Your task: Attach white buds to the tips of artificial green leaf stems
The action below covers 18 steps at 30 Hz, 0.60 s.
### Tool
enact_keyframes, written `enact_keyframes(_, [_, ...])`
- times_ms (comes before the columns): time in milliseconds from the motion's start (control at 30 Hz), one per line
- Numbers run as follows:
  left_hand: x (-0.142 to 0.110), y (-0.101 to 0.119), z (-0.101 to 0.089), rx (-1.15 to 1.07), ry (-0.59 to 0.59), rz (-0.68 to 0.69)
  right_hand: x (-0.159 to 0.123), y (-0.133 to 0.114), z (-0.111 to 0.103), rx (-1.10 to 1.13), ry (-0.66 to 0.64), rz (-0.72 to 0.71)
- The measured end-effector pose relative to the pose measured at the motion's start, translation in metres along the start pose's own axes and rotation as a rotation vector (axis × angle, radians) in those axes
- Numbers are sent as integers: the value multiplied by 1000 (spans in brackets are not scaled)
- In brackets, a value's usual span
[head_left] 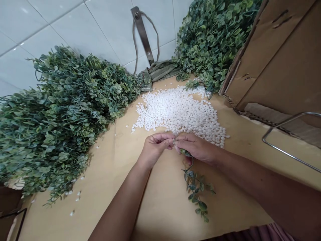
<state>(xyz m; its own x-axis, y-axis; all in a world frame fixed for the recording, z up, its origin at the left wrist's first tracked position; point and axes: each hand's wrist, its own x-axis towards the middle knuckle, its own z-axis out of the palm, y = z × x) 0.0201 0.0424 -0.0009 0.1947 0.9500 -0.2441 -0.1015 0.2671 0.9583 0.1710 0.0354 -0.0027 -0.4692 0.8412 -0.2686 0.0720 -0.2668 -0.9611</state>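
Note:
My right hand [192, 145] is closed on the stem end of an artificial leaf sprig [197, 192], whose green leaves hang below it over the table. My left hand [157, 147] meets it at the fingertips, thumb and forefinger pinched together; whatever lies in that pinch is too small to make out. Just beyond both hands spreads a heap of small white plastic pieces [173, 108], strewn in a loose layer.
Artificial greenery is piled at the left [70, 117] and at the back right [215, 36]. A cardboard box [281, 57] stands on the right, with a bent metal wire [288, 152] before it. Grey-green cloth [163, 70] lies against the tiled wall [107, 30]. Stray white bits dot the tabletop [120, 167].

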Motion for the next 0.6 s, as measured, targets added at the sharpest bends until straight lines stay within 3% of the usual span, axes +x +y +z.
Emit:
enact_keyframes(233, [1,-1,1,6,14,27,1,1,-4,-68,-42,6])
enact_keyframes(600, [3,4,2,33,-108,8,1,0,-2,-21,-9,68])
